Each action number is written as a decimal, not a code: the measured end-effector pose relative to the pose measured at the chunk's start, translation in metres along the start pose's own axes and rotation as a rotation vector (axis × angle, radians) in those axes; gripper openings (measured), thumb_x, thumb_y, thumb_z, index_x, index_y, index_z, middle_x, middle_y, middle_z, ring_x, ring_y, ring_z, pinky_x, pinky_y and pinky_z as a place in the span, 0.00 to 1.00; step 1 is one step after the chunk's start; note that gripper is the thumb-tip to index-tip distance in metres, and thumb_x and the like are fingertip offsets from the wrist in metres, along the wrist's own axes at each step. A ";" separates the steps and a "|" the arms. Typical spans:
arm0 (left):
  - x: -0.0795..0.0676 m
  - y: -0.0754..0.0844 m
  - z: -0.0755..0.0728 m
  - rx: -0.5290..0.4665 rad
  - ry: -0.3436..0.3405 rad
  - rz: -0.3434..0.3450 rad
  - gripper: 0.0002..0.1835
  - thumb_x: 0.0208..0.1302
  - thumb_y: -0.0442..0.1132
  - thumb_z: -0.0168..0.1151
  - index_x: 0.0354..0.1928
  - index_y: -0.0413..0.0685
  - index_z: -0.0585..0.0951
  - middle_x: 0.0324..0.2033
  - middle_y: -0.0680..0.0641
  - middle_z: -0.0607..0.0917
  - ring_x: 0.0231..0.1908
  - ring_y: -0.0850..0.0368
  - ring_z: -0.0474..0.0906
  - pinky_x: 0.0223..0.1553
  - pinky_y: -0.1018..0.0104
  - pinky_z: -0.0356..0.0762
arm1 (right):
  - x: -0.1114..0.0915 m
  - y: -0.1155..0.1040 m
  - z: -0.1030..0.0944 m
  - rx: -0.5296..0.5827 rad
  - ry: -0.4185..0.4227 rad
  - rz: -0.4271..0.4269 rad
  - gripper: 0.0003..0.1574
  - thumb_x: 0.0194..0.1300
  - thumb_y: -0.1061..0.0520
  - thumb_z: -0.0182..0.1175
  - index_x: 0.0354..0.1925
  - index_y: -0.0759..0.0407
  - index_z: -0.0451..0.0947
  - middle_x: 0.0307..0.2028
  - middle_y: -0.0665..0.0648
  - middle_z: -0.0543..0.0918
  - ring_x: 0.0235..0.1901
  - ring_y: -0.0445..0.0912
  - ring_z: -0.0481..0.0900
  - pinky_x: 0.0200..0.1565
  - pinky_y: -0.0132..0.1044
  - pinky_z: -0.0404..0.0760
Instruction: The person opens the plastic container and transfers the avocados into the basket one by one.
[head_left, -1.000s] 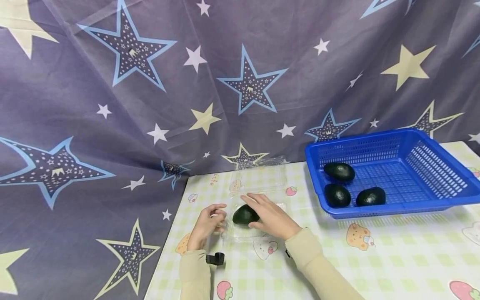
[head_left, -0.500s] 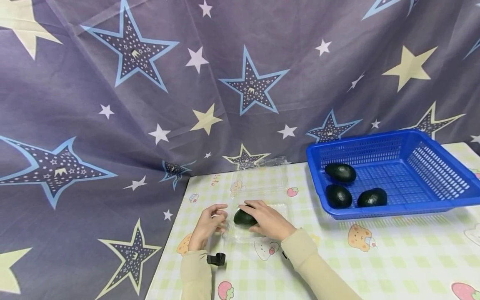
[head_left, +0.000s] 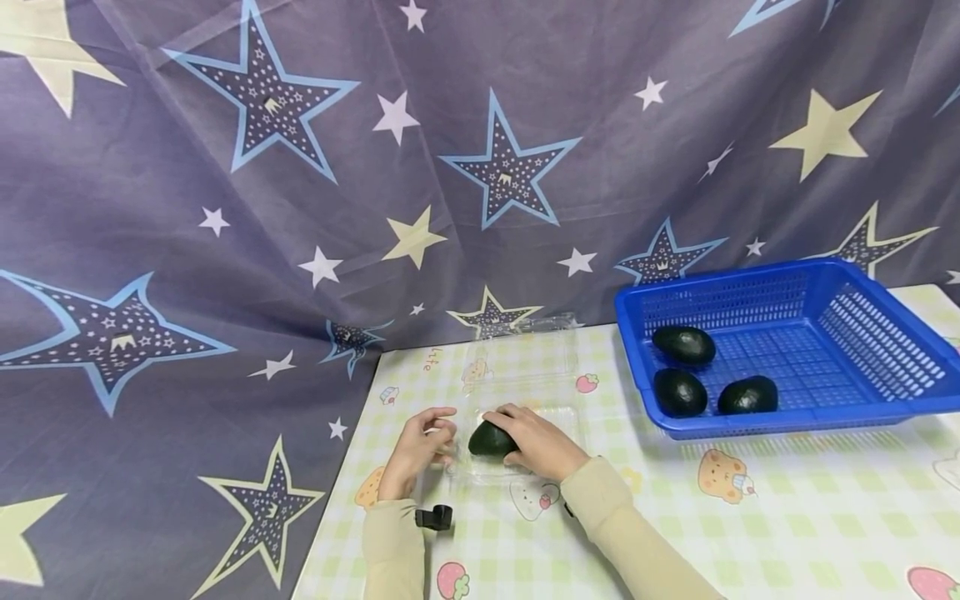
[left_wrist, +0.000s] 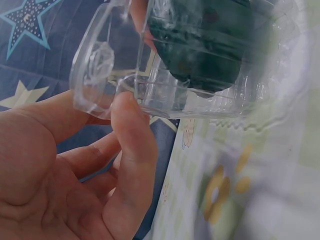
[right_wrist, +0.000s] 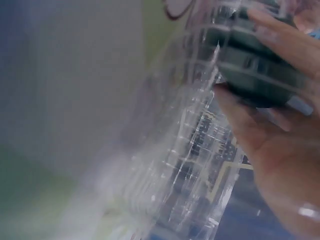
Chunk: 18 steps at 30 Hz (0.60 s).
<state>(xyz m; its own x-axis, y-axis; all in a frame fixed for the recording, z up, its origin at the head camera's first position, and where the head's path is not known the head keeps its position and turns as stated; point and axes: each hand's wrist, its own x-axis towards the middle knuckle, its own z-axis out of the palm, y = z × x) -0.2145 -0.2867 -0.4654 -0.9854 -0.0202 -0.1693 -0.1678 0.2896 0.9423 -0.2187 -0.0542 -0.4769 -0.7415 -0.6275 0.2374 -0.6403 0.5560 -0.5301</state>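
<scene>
A dark green avocado (head_left: 490,440) lies in the left part of a clear plastic clamshell box (head_left: 561,427), whose lid stands open at the back. My right hand (head_left: 545,446) grips that avocado, fingers over its top and thumb on the near side. In the right wrist view, the same avocado (right_wrist: 255,75) sits between blurred fingers and thumb. At the box's left edge is my left hand (head_left: 417,450). Up close in the left wrist view, the left thumb and a finger pinch the rim of the clear box (left_wrist: 97,65); the remaining fingers curl loosely below.
To the right stands a blue plastic basket (head_left: 817,367) with three avocados at its left end, one of them an avocado (head_left: 747,395) near the front wall. A checkered tablecloth (head_left: 810,533) covers the table. Behind hangs a star-patterned curtain (head_left: 315,208).
My right hand's fingers have come down closer over the avocado, which stays at about the same place in the box. The left hand has hardly moved.
</scene>
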 end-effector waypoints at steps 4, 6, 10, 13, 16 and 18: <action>-0.001 0.002 0.001 -0.002 -0.003 0.000 0.23 0.63 0.28 0.57 0.61 0.36 0.76 0.39 0.43 0.77 0.26 0.56 0.76 0.23 0.67 0.82 | 0.000 -0.001 -0.002 -0.005 0.015 -0.003 0.45 0.56 0.59 0.73 0.69 0.56 0.68 0.62 0.60 0.74 0.60 0.55 0.75 0.60 0.49 0.78; -0.002 0.002 0.001 -0.001 -0.009 0.000 0.23 0.63 0.28 0.57 0.61 0.36 0.76 0.39 0.43 0.77 0.26 0.56 0.77 0.23 0.67 0.83 | -0.001 -0.001 -0.004 -0.007 0.023 0.002 0.45 0.55 0.59 0.73 0.69 0.55 0.68 0.62 0.60 0.74 0.59 0.54 0.75 0.60 0.48 0.78; -0.004 0.003 0.000 0.003 -0.004 -0.009 0.22 0.64 0.29 0.57 0.62 0.37 0.76 0.39 0.42 0.77 0.27 0.55 0.77 0.23 0.66 0.84 | -0.002 -0.004 -0.009 -0.004 0.042 0.003 0.45 0.55 0.58 0.74 0.69 0.53 0.69 0.61 0.59 0.75 0.58 0.54 0.76 0.59 0.48 0.79; -0.005 0.004 0.000 0.007 0.004 -0.008 0.22 0.65 0.29 0.57 0.62 0.37 0.76 0.39 0.42 0.77 0.26 0.55 0.76 0.23 0.66 0.83 | -0.003 -0.006 -0.016 0.003 0.066 -0.003 0.45 0.55 0.57 0.74 0.69 0.53 0.69 0.60 0.59 0.75 0.58 0.54 0.76 0.59 0.49 0.79; -0.005 0.005 0.001 0.006 0.005 -0.002 0.22 0.64 0.30 0.57 0.62 0.36 0.76 0.39 0.43 0.77 0.25 0.56 0.75 0.22 0.67 0.82 | -0.005 -0.006 -0.024 -0.008 0.093 -0.002 0.44 0.54 0.57 0.75 0.68 0.52 0.70 0.60 0.59 0.75 0.57 0.54 0.76 0.58 0.49 0.79; -0.004 0.005 0.002 0.005 0.004 -0.002 0.22 0.64 0.30 0.58 0.61 0.35 0.76 0.38 0.43 0.77 0.25 0.56 0.75 0.22 0.68 0.81 | -0.007 -0.004 -0.028 -0.012 0.102 0.005 0.44 0.54 0.57 0.75 0.68 0.52 0.70 0.60 0.59 0.75 0.58 0.54 0.76 0.58 0.49 0.79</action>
<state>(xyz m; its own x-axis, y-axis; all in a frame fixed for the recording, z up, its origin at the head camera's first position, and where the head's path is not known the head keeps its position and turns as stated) -0.2115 -0.2833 -0.4604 -0.9852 -0.0248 -0.1696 -0.1693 0.2947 0.9405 -0.2165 -0.0372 -0.4533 -0.7610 -0.5663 0.3165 -0.6382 0.5660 -0.5219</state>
